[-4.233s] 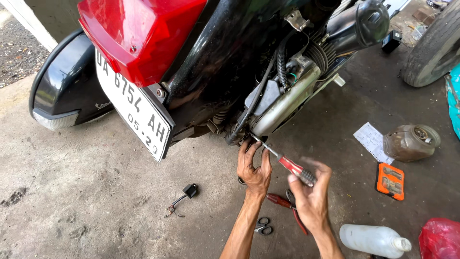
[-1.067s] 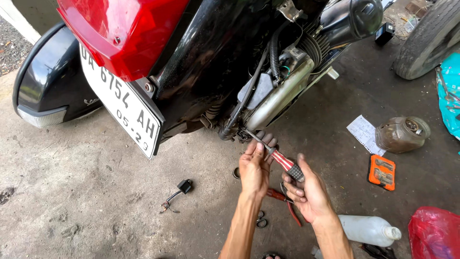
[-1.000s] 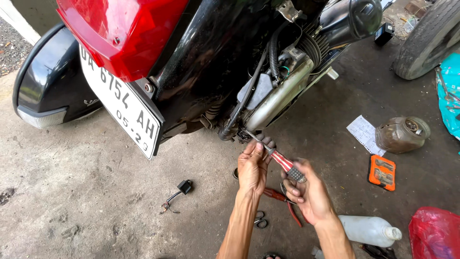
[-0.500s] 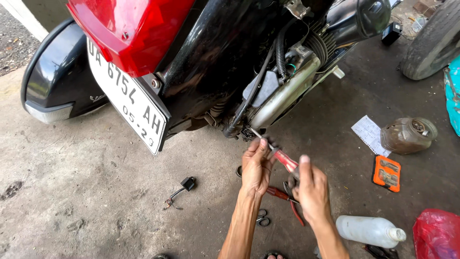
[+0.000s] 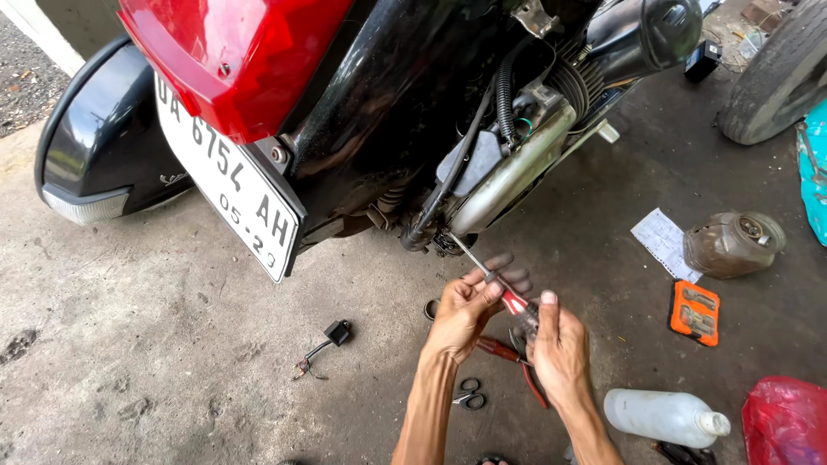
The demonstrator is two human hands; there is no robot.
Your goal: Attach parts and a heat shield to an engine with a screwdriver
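On the concrete floor [image 5: 155,344] under the raised black scooter [image 5: 396,95], a small black connector with short wires [image 5: 332,334] lies well to the left of the hands. The left hand [image 5: 461,312] is closed in a pinch on the metal shank of a red-handled screwdriver [image 5: 495,288], just below the point where shank meets handle. The tool's long axis runs on a diagonal, from the handle low and right, near the person, up and to the left to the tip, which sits at the dark fitting [image 5: 444,244] under the lower end of the grey exhaust pipe [image 5: 508,176]. The tip thus lies up and away from both hands, and the left hand is the nearer to it. The right hand [image 5: 558,349] is wrapped shut around the handle's rear end, thumb up. Red-handled pliers [image 5: 517,362] and small scissors [image 5: 468,396] lie on the floor beneath the wrists. Farther right sit a white plastic bottle [image 5: 663,416], an orange case [image 5: 694,312] and a rusty metal housing [image 5: 732,244].
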